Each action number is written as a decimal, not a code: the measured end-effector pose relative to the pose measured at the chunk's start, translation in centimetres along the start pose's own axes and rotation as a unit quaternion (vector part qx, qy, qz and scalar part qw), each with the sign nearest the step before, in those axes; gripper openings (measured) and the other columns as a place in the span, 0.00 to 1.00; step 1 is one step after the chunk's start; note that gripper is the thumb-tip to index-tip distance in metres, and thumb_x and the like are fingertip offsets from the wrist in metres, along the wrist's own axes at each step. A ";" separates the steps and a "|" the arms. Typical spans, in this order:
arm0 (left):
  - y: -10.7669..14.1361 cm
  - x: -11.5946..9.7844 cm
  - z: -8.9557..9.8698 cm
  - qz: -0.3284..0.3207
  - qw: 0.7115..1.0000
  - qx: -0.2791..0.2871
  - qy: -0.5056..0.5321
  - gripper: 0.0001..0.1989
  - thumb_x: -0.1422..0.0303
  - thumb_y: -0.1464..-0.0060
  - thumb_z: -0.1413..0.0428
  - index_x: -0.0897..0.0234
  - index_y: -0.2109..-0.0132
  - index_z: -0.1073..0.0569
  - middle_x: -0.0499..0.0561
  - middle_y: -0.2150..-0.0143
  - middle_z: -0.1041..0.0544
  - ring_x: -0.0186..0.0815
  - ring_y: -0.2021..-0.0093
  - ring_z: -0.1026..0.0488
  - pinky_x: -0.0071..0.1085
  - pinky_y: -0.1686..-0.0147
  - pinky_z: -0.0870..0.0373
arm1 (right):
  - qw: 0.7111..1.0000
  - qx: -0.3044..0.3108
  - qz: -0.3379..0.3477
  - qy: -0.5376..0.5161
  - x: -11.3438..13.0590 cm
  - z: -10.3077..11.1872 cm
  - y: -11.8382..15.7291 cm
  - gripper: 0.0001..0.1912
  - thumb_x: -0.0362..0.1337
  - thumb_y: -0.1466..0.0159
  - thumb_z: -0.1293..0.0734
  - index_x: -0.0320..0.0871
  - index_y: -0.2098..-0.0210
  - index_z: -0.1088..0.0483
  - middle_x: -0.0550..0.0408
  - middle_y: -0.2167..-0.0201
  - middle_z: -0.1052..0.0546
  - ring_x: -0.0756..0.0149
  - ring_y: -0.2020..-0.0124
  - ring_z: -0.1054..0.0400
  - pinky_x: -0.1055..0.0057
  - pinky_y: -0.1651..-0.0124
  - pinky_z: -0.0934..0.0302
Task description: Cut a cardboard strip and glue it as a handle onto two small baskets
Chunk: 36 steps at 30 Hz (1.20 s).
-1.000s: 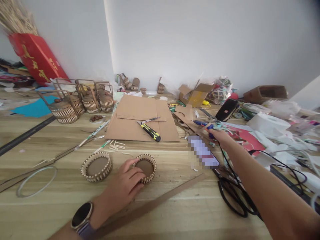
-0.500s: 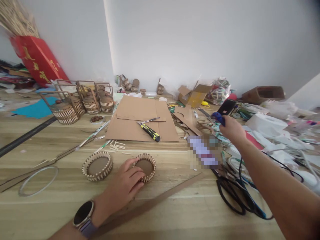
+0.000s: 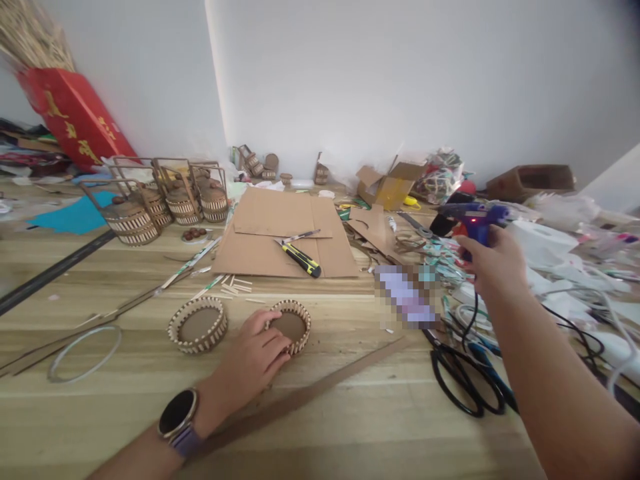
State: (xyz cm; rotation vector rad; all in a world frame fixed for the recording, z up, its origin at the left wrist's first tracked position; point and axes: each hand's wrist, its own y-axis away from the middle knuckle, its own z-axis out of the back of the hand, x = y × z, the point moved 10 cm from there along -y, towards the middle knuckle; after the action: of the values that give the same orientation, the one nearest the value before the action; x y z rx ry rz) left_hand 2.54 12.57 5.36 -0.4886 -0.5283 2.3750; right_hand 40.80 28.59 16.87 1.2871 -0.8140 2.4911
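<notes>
My left hand (image 3: 260, 357), with a watch on the wrist, grips the near left side of a small round basket (image 3: 299, 325), its fingers over the rim. That basket has a brown base and a wall of pale and dark slats. A second round basket (image 3: 199, 328) of the same make sits to its left, apart from the hand. Over the clutter on the right, my right hand (image 3: 495, 263) is closed round the handle of a blue hot glue gun (image 3: 477, 223), held up with its red light on. A brown strip (image 3: 320, 390) lies across the table in front.
Flat cardboard (image 3: 280, 257) carries a yellow-black utility knife (image 3: 300, 259). Black-handled scissors (image 3: 467, 383) lie on the right beside cables and a paper roll (image 3: 543, 243). Finished lidded baskets (image 3: 131, 223) with tall handles stand at the left. Short pale sticks (image 3: 235, 287) lie behind the round baskets.
My right hand has raised the glue gun, moving it to the right and turning it so its body and light show. My left hand stays at the same basket.
</notes>
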 end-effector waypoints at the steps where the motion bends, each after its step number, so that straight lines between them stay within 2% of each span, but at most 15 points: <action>1: -0.1 0.0 0.0 0.004 1.000 0.000 -0.004 0.05 0.73 0.38 0.45 0.62 0.59 0.24 0.51 0.63 0.21 0.47 0.43 0.34 0.49 0.41 0.37 | 0.998 0.003 -0.014 -0.062 0.1 0.0 1.2 0.14 0.45 0.40 0.33 0.44 0.60 0.37 0.57 0.68 0.32 0.71 0.74 0.40 0.71 0.72 0.43; 4: -0.4 0.3 0.3 0.030 0.999 0.005 -0.014 0.04 0.72 0.39 0.43 0.62 0.61 0.24 0.51 0.64 0.21 0.46 0.45 0.33 0.49 0.43 0.36 | 0.974 0.050 -0.053 -0.213 1.0 -1.3 5.8 0.23 0.47 0.55 0.28 0.47 0.65 0.39 0.61 0.71 0.35 0.75 0.78 0.45 0.73 0.76 0.49; 6: -0.6 0.6 0.3 0.048 0.999 0.017 -0.019 0.02 0.72 0.40 0.41 0.63 0.61 0.24 0.51 0.64 0.21 0.47 0.45 0.33 0.49 0.43 0.36 | 0.950 0.120 -0.083 -0.275 1.7 -3.5 9.3 0.25 0.48 0.60 0.25 0.46 0.65 0.34 0.62 0.73 0.35 0.78 0.80 0.49 0.74 0.76 0.50; 8: -0.7 0.7 0.2 0.060 0.997 0.043 -0.027 0.03 0.71 0.43 0.39 0.63 0.60 0.24 0.51 0.61 0.21 0.49 0.43 0.35 0.51 0.42 0.37 | 0.927 0.188 -0.110 -0.306 2.1 -5.9 12.8 0.26 0.50 0.60 0.24 0.45 0.67 0.31 0.62 0.75 0.34 0.80 0.82 0.51 0.75 0.78 0.53; 11: -0.9 0.6 -0.3 0.064 0.993 0.088 -0.037 0.06 0.70 0.44 0.37 0.64 0.59 0.24 0.52 0.58 0.23 0.52 0.40 0.38 0.54 0.41 0.40 | 0.895 0.295 -0.143 -0.301 2.0 -9.8 17.3 0.24 0.50 0.59 0.21 0.43 0.70 0.27 0.58 0.74 0.29 0.79 0.83 0.46 0.75 0.78 0.52; 14: -1.1 0.2 -0.4 0.059 0.991 0.109 -0.052 0.05 0.69 0.44 0.38 0.64 0.60 0.25 0.52 0.59 0.24 0.53 0.39 0.39 0.58 0.38 0.44 | 0.872 0.376 -0.160 -0.269 1.2 -12.6 20.2 0.23 0.50 0.57 0.20 0.41 0.70 0.23 0.57 0.79 0.29 0.75 0.82 0.44 0.75 0.79 0.54; 16: -1.3 0.1 -0.3 0.062 0.990 0.109 -0.062 0.06 0.70 0.45 0.37 0.64 0.61 0.25 0.53 0.57 0.25 0.53 0.39 0.39 0.60 0.37 0.47 | 0.860 0.406 -0.165 -0.262 0.7 -13.5 21.2 0.24 0.51 0.56 0.20 0.41 0.68 0.22 0.59 0.84 0.33 0.75 0.82 0.46 0.76 0.79 0.55; 19: -1.6 0.3 0.2 0.092 0.992 0.072 -0.057 0.14 0.67 0.51 0.32 0.65 0.60 0.27 0.58 0.48 0.29 0.54 0.40 0.38 0.59 0.38 0.43 | 0.841 0.420 -0.186 -0.285 0.1 -14.1 21.5 0.23 0.51 0.55 0.20 0.41 0.67 0.21 0.61 0.87 0.36 0.75 0.83 0.47 0.77 0.80 0.56; 22: -1.5 1.3 0.8 0.163 0.986 0.013 -0.036 0.32 0.62 0.58 0.28 0.67 0.49 0.31 0.66 0.38 0.39 0.58 0.36 0.41 0.56 0.39 0.38 | 0.827 0.399 -0.217 -0.330 -0.1 -14.2 21.4 0.21 0.48 0.56 0.19 0.42 0.68 0.21 0.58 0.81 0.29 0.76 0.82 0.44 0.78 0.81 0.50; 25: -1.1 2.1 -0.1 0.234 0.972 0.008 -0.022 0.47 0.59 0.62 0.27 0.66 0.38 0.40 0.71 0.33 0.48 0.62 0.36 0.39 0.56 0.42 0.33 | 0.813 0.393 -0.241 -0.355 -0.1 -14.8 21.6 0.21 0.47 0.58 0.19 0.44 0.68 0.20 0.56 0.72 0.23 0.76 0.79 0.38 0.78 0.77 0.40; 27: -0.8 2.4 -0.8 0.261 0.965 0.016 -0.026 0.49 0.61 0.60 0.28 0.64 0.36 0.43 0.70 0.32 0.49 0.62 0.39 0.34 0.56 0.46 0.30 | 0.802 0.398 -0.263 -0.360 -0.4 -15.3 22.2 0.21 0.47 0.58 0.18 0.44 0.68 0.20 0.55 0.71 0.22 0.74 0.77 0.34 0.78 0.75 0.36; 30: -0.6 2.6 -1.3 0.271 0.962 0.002 -0.025 0.44 0.65 0.57 0.30 0.61 0.36 0.43 0.68 0.32 0.48 0.60 0.41 0.32 0.54 0.48 0.27 | 0.788 0.401 -0.287 -0.370 -1.0 -15.9 22.9 0.19 0.45 0.56 0.18 0.44 0.67 0.20 0.53 0.69 0.19 0.72 0.75 0.30 0.77 0.73 0.31; 33: -0.6 2.7 -1.1 0.258 0.966 -0.022 0.009 0.42 0.69 0.56 0.31 0.61 0.37 0.43 0.66 0.33 0.47 0.59 0.37 0.36 0.53 0.45 0.29 | 0.776 0.396 -0.302 -0.386 -1.3 -16.3 23.4 0.18 0.44 0.54 0.19 0.45 0.66 0.20 0.53 0.66 0.18 0.69 0.71 0.26 0.75 0.67 0.27; 36: -0.7 2.7 0.0 0.239 0.968 -0.050 0.065 0.44 0.69 0.57 0.31 0.61 0.37 0.44 0.65 0.35 0.47 0.56 0.34 0.40 0.54 0.39 0.35 | 0.764 0.397 -0.312 -0.402 -1.3 -16.6 23.8 0.19 0.46 0.54 0.19 0.47 0.65 0.20 0.52 0.62 0.17 0.62 0.61 0.23 0.70 0.59 0.25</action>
State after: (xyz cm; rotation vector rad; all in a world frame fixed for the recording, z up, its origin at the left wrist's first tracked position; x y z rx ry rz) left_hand 0.96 14.82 5.10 -0.8957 -0.5170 2.7524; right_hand 20.00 18.52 -0.69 2.4342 0.6567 1.6513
